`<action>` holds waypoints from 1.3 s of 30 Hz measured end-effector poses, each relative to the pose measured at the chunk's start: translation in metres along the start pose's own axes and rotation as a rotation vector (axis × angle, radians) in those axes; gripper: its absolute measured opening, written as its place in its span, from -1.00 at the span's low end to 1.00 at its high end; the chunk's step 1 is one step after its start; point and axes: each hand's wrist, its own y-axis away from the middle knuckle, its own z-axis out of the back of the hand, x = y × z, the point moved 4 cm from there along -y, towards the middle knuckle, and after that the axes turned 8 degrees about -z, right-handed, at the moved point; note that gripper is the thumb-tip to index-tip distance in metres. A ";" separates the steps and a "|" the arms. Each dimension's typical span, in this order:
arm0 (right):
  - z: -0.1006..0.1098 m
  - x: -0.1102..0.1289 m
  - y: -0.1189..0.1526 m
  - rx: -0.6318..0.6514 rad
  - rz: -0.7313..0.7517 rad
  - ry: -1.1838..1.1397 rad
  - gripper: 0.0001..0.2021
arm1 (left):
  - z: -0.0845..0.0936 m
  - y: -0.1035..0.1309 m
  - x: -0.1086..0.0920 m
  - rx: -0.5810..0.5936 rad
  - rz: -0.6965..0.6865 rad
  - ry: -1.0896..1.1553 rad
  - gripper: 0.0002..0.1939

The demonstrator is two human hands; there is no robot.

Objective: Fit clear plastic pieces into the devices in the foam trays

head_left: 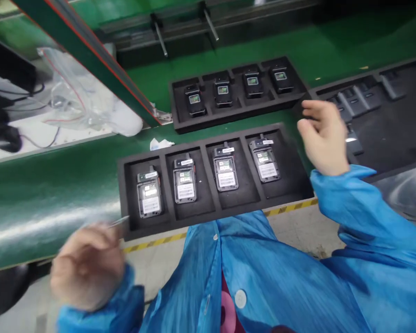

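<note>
In the lower left of the frame we see our left hand (pixel 86 266), blurred, curled closed around a thin silvery tool (pixel 119 222) whose tip points at the near left corner of the near foam tray (pixel 208 210). That black tray sits at the centre of the frame on the green belt (pixel 48 194) and holds four handsets (pixel 185 181), one in each compartment, backs up with white labels showing. Right of centre our right hand (pixel 324 138) hangs loosely open, fingers half bent and holding nothing, above the gap between the near tray's right end and a larger dark tray (pixel 402 120) at the right edge. Farther up the frame a second foam tray (pixel 235 113) carries four smaller dark devices (pixel 223 92). At the upper left, a clear plastic bag (pixel 76 97) with wires lies on a white bench (pixel 38 134).
</note>
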 end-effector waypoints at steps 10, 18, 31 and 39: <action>-0.026 0.127 0.071 0.637 0.188 -0.204 -0.90 | -0.180 0.034 -0.053 0.653 0.219 0.556 -0.37; -0.036 0.137 0.086 0.477 0.549 -0.171 -0.88 | -0.184 0.039 -0.051 0.499 0.437 1.016 -0.40; -0.039 0.132 0.075 0.520 0.560 -0.216 -0.93 | -0.199 0.045 -0.046 0.599 0.676 1.429 -0.58; -0.027 0.126 0.064 0.718 0.522 -0.242 -0.95 | -0.202 0.045 -0.040 0.679 0.806 1.377 -0.76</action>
